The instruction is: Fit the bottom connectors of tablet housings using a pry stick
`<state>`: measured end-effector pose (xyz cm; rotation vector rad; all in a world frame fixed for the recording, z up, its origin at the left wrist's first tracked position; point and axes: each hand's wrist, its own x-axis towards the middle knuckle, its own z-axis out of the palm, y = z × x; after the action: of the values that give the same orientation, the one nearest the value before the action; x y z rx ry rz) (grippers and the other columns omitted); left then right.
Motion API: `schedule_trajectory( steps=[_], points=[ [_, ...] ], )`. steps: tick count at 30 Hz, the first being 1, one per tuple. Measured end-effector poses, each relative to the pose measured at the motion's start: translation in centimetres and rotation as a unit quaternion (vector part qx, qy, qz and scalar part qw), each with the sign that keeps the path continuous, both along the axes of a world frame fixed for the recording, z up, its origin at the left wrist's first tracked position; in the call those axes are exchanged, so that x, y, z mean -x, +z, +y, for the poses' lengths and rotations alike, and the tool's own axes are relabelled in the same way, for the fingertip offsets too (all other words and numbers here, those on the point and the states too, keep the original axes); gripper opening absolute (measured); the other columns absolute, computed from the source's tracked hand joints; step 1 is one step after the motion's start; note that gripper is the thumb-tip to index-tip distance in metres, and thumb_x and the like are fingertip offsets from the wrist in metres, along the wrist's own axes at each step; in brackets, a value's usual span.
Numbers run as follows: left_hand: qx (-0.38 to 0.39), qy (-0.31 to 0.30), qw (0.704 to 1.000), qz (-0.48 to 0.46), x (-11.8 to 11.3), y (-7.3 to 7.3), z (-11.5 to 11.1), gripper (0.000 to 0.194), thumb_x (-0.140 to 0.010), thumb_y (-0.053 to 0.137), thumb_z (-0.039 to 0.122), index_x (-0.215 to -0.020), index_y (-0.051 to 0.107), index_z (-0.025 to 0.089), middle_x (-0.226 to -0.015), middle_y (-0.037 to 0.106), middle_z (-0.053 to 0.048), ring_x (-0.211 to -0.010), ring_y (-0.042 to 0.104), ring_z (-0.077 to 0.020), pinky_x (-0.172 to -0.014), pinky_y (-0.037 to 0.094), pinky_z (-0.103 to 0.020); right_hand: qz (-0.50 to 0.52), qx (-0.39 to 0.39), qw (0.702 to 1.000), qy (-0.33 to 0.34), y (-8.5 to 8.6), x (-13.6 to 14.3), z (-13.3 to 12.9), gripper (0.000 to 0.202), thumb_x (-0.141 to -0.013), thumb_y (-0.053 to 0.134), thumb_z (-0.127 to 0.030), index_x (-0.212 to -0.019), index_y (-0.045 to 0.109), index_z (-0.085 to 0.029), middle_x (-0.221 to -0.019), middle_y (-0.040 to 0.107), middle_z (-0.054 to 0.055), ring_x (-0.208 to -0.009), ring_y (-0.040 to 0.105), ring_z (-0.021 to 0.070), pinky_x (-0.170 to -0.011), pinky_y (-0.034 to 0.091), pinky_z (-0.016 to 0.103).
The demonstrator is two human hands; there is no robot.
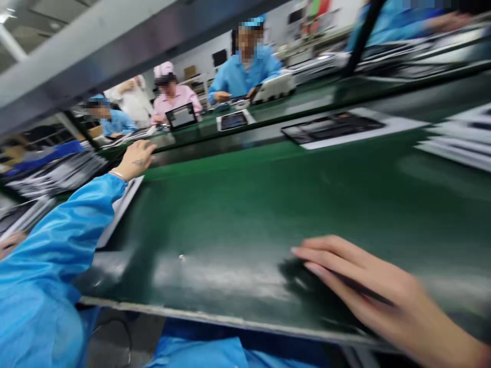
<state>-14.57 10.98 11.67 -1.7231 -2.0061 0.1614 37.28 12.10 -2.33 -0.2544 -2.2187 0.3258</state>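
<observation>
My left hand, at the end of a blue sleeve, reaches out to the far left side of the green work surface. Its fingers point forward and right, slightly bent and blurred, with nothing visible in them. Below that wrist lies a flat white panel or sheet with a dark edge, partly covered by the sleeve. My right hand hovers low over the front right of the surface, fingers stretched to the left and close together. A narrow dark strip shows between its fingers; whether it is a gap or a thin object is unclear.
A dark framed panel on a white sheet lies at the back. White-edged panels are stacked at right and left. A grey beam crosses overhead. Co-workers sit beyond, one person in blue handling parts. Another hand shows far left.
</observation>
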Motion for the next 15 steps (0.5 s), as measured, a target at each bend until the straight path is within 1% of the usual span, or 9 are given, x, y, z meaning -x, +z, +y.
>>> schedule_trajectory(
  steps=[1,3,4,5,6,8,10,12,15],
  points=[
    [0.016,-0.085,0.996,0.008,-2.6,-1.2,4.0,0.047,-0.099,0.050,0.022,-0.145,0.047,0.014,-0.155,0.039,-0.019,-0.145,0.035,-0.0360,-0.116,0.032,-0.056,-0.020,-0.037,0.999,0.000,0.7,-0.4,0.7,0.019,-0.099,0.052,-0.022,-0.107,0.069,-0.021,-0.097,0.071,0.007,-0.084,0.071,0.0152,-0.068,0.055,0.022],
    [0.048,-0.236,0.970,0.024,-8.8,-3.7,11.5,0.048,-0.098,0.049,0.021,-0.146,0.046,0.019,-0.155,0.042,-0.014,-0.145,0.036,-0.0313,-0.118,0.031,-0.049,-0.074,-0.075,0.994,-0.008,1.3,-0.9,2.0,0.019,-0.099,0.049,-0.016,-0.104,0.068,-0.018,-0.095,0.070,0.008,-0.081,0.068,0.0145,-0.067,0.053,0.023],
    [0.060,-0.295,0.953,0.033,-11.9,-4.9,14.8,0.048,-0.099,0.049,0.020,-0.147,0.046,0.021,-0.154,0.044,-0.012,-0.144,0.038,-0.0284,-0.118,0.032,-0.047,-0.090,-0.076,0.993,-0.005,1.3,-1.0,2.5,0.020,-0.099,0.048,-0.014,-0.103,0.067,-0.017,-0.095,0.070,0.008,-0.080,0.067,0.0141,-0.068,0.053,0.023],
    [0.064,-0.340,0.937,0.042,-14.9,-6.0,18.0,0.046,-0.100,0.047,0.017,-0.146,0.047,0.021,-0.154,0.045,-0.012,-0.142,0.041,-0.0262,-0.117,0.034,-0.045,-0.106,-0.066,0.992,0.004,1.2,-1.1,2.7,0.020,-0.099,0.048,-0.014,-0.103,0.067,-0.016,-0.096,0.069,0.008,-0.081,0.066,0.0137,-0.069,0.052,0.023],
    [0.063,-0.371,0.925,0.049,-17.6,-7.0,20.9,0.044,-0.100,0.048,0.017,-0.144,0.049,0.020,-0.151,0.048,-0.012,-0.140,0.044,-0.0256,-0.116,0.036,-0.045,-0.113,-0.052,0.992,0.016,1.1,-1.2,2.7,0.019,-0.099,0.048,-0.013,-0.103,0.066,-0.016,-0.096,0.069,0.008,-0.082,0.065,0.0133,-0.070,0.052,0.023],
    [0.055,-0.403,0.912,0.060,-21.8,-8.7,26.0,0.037,-0.100,0.054,0.026,-0.136,0.054,0.017,-0.141,0.055,-0.012,-0.129,0.054,-0.0260,-0.109,0.045,-0.048,-0.122,-0.025,0.991,0.038,1.1,-1.3,2.4,0.019,-0.099,0.048,-0.014,-0.104,0.066,-0.015,-0.097,0.068,0.008,-0.082,0.063,0.0128,-0.071,0.051,0.024],
    [0.043,-0.405,0.911,0.066,-24.5,-10.0,30.3,0.037,-0.098,0.060,0.035,-0.129,0.058,0.015,-0.129,0.061,-0.011,-0.116,0.061,-0.0246,-0.100,0.052,-0.048,-0.126,-0.011,0.991,0.053,1.3,-1.6,1.7,0.020,-0.100,0.046,-0.014,-0.103,0.065,-0.014,-0.093,0.068,0.008,-0.080,0.061,0.0132,-0.069,0.049,0.025],
    [0.036,-0.400,0.913,0.069,-26.0,-10.9,33.6,0.036,-0.097,0.062,0.038,-0.125,0.059,0.015,-0.122,0.063,-0.010,-0.107,0.064,-0.0225,-0.093,0.056,-0.045,-0.138,-0.013,0.988,0.068,1.7,-2.0,1.1,0.022,-0.102,0.044,-0.018,-0.102,0.066,-0.014,-0.088,0.068,0.006,-0.077,0.061,0.0140,-0.067,0.048,0.027],
    [0.049,-0.407,0.909,0.081,-26.9,-11.8,36.9,0.034,-0.098,0.062,0.037,-0.122,0.060,0.014,-0.119,0.064,-0.009,-0.103,0.065,-0.0208,-0.089,0.058,-0.041,-0.158,-0.036,0.985,0.063,2.3,-2.6,0.4,0.024,-0.103,0.045,-0.025,-0.104,0.067,-0.016,-0.084,0.069,0.003,-0.074,0.060,0.0139,-0.067,0.047,0.029]
  ],
)
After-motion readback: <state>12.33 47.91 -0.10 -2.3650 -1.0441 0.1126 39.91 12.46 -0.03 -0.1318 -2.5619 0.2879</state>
